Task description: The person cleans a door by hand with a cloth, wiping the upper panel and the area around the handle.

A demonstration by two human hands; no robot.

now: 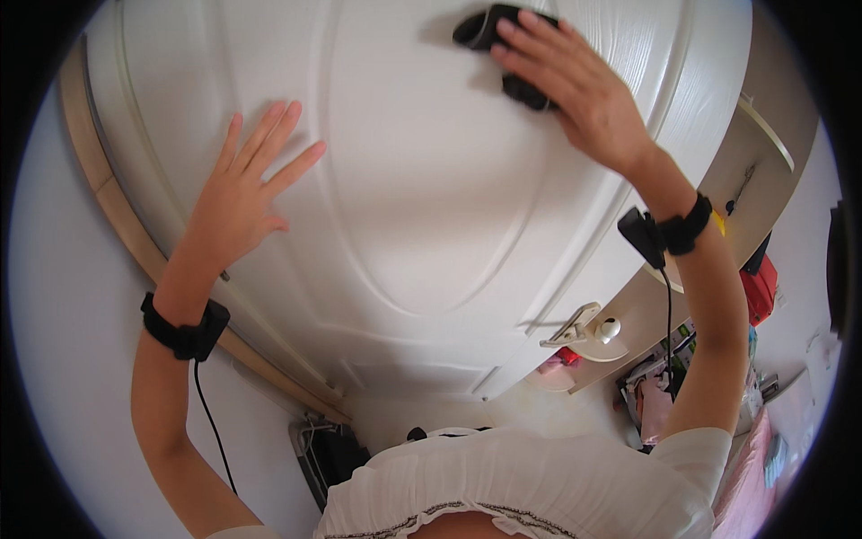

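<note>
A white panelled door [431, 202] with a raised curved moulding fills the view before me. High on it, my right hand [572, 87] lies over a black cloth [479, 28] and holds it against the panel. The cloth is bunched, and part of it is hidden under the fingers and palm. On the left side of the door, my left hand [236, 175] has its fingers spread and holds nothing. Its fingertips are at or close to the surface; whether they touch cannot be told. Each wrist wears a black strap with a small cabled device.
A lever door handle [572, 327] juts out at lower right. Beyond the door edge stand a shelf unit [761, 195], a white round device [608, 329] and a red bag [759, 290]. A wooden door frame [121, 202] runs along the left. A black case [337, 448] stands lower left.
</note>
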